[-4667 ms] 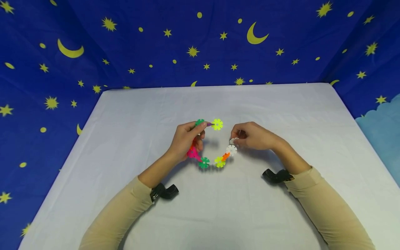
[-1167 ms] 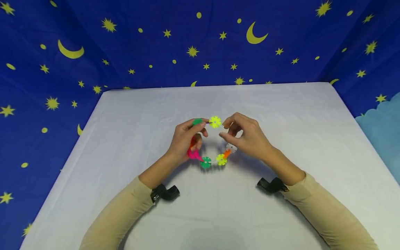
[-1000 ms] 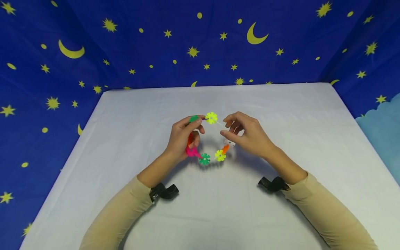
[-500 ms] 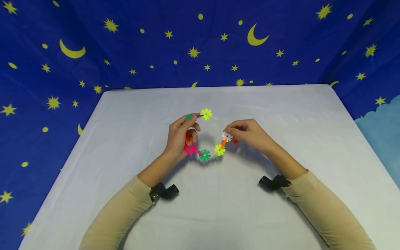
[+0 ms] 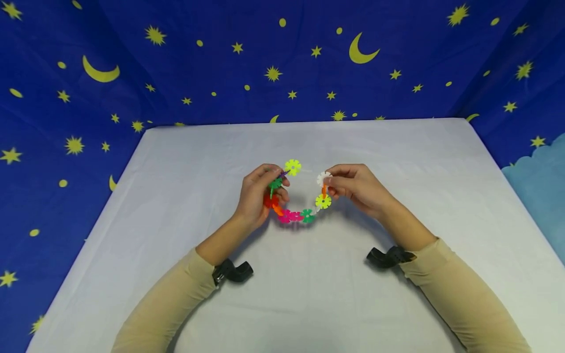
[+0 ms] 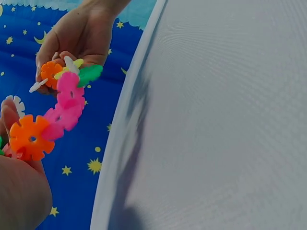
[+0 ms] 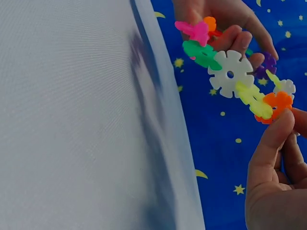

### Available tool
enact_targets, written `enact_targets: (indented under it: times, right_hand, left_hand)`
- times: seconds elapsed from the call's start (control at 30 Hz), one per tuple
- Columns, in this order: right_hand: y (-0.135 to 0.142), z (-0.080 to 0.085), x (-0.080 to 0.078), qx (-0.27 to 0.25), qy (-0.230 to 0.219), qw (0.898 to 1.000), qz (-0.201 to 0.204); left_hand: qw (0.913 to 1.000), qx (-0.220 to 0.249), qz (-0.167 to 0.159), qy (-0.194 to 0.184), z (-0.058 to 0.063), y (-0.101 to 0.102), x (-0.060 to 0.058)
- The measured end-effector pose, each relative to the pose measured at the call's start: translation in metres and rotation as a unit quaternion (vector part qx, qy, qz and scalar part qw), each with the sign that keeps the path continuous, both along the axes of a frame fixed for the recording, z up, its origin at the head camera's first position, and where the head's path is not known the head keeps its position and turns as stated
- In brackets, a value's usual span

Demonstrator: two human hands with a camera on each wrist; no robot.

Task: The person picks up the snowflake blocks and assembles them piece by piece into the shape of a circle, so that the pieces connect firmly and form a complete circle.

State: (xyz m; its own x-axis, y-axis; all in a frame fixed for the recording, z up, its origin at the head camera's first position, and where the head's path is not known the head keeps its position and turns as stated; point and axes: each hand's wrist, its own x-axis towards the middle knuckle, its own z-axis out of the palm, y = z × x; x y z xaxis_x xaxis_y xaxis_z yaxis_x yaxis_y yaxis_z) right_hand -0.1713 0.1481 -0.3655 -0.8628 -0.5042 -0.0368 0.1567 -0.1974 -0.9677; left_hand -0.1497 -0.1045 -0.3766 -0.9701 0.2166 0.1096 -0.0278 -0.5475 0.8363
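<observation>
Both hands hold a curved chain of interlocking snowflake discs above the white table, its two ends apart at the far side. My left hand (image 5: 255,193) pinches the chain beside a purple disc (image 5: 284,173) and a green disc (image 5: 275,183); a yellow disc (image 5: 293,167) sticks out past the fingertips, with a thin white disc edge-on beyond it. Between thumb and fingers, my right hand (image 5: 362,189) pinches the other end at a white disc (image 5: 323,178). Pink discs (image 6: 68,93) hang in the middle of the chain, and an orange disc (image 7: 277,104) sits at the right fingertips.
A white cloth (image 5: 282,294) covers the table. Blue fabric (image 5: 247,54) with yellow stars and moons stands behind and at the sides. Black wrist mounts (image 5: 388,257) sit at both sleeves.
The right hand has moved from the white disc beside the far yellow one to the chain's other end, now pinching and raising it. The chain has turned, showing more red and pink discs.
</observation>
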Motion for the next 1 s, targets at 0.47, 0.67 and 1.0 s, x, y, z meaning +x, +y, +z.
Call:
enact_targets:
  times: [0.47, 0.67, 1.0]
  right_hand:
    - [-0.0068, 0.0007, 0.0061, 0.028, 0.027, 0.999, -0.035]
    - [-0.0080, 0.0004, 0.0068, 0.035, 0.045, 0.997, -0.047]
    - [-0.0099, 0.0008, 0.0063, 0.066, 0.079, 0.993, -0.053]
  left_hand:
    - [0.9970, -0.068, -0.021, -0.030, -0.0066, -0.0008, 0.0033]
    - [0.9949, -0.096, -0.013, -0.030, -0.0059, 0.0004, 0.0039]
    - [0.9960, -0.081, -0.013, -0.037, -0.0040, 0.0033, 0.0053]
